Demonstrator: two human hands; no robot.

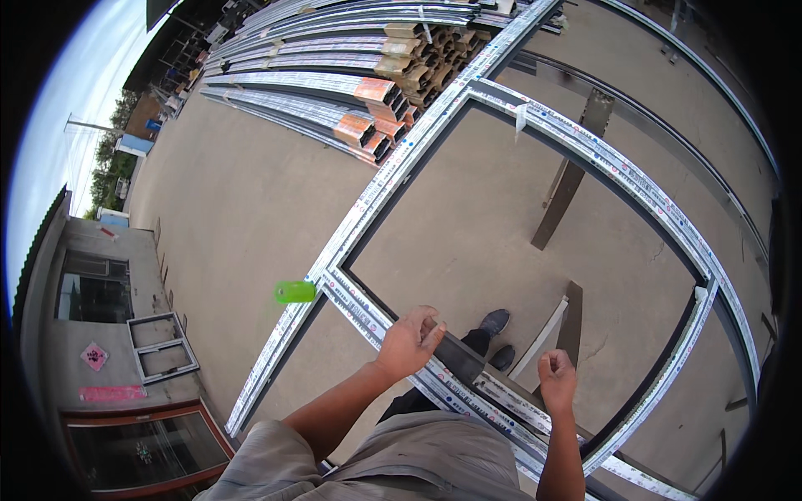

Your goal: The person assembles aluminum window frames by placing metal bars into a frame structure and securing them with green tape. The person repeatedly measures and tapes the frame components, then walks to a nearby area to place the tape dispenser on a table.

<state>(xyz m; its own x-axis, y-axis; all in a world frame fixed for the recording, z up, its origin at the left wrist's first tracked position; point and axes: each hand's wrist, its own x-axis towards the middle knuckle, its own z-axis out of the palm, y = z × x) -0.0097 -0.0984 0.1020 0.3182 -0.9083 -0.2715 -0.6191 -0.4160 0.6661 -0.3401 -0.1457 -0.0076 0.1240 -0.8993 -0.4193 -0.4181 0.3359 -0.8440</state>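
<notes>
A large window frame (368,200) made of profiles under printed white and blue protective film lies across the view. Dark edging runs along its inner sides. Over the near bar (363,311), my left hand (408,342) has its fingers bent and thumb drawn in close; what lies between them, if anything, is hidden. My right hand (558,382) is closed, thumb against curled fingers, above the same bar further right. Nothing it holds can be made out. A bright green cylinder (295,291) rests on the frame's left bar, near the corner joint.
Bundles of long wrapped profiles (292,83) are stacked at the far left. Dark support beams (561,200) show through the frame, above the concrete floor (225,209). My shoes (495,322) stand below. A small window frame (163,346) leans on the building's wall at left.
</notes>
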